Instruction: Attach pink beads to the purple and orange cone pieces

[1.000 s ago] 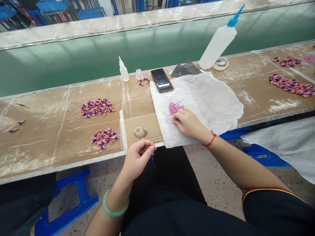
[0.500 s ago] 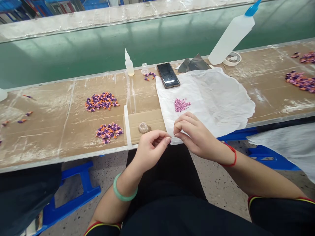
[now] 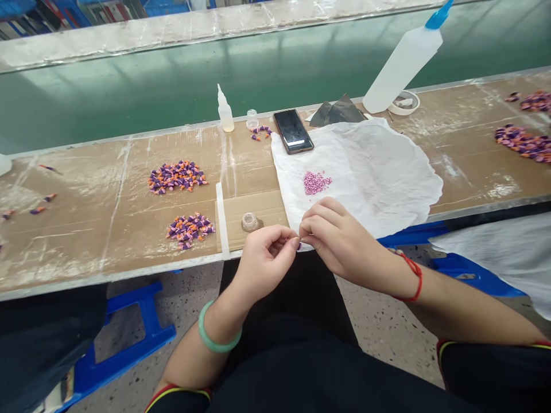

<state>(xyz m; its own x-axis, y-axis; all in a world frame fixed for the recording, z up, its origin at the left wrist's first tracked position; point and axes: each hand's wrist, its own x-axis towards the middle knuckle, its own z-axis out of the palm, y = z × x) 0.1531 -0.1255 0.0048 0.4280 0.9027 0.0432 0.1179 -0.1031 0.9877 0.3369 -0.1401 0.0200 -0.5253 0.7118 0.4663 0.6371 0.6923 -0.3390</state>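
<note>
My left hand (image 3: 269,255) pinches a small purple piece (image 3: 299,246), mostly hidden by the fingertips, above the table's front edge. My right hand (image 3: 329,235) meets it there, thumb and forefinger pressed together at the piece; whatever is between them is too small to make out. Just beyond, a little heap of pink beads (image 3: 317,183) lies on a white cloth (image 3: 387,172). Left of my hands stands a small clear round pot (image 3: 249,221) on a cardboard piece (image 3: 236,206). Two piles of purple, orange and pink pieces, a far pile (image 3: 177,176) and a near pile (image 3: 190,230), lie further left.
A phone (image 3: 294,132) rests on the cloth's far corner. Behind are a small dropper bottle (image 3: 225,112), a large tilted white bottle (image 3: 404,69) and a tape roll (image 3: 404,103). More pieces (image 3: 527,140) lie far right. A blue stool (image 3: 146,321) stands below left.
My right hand has moved left, and its fingertips now meet those of my left hand at the purple piece. The left hand has barely moved.
</note>
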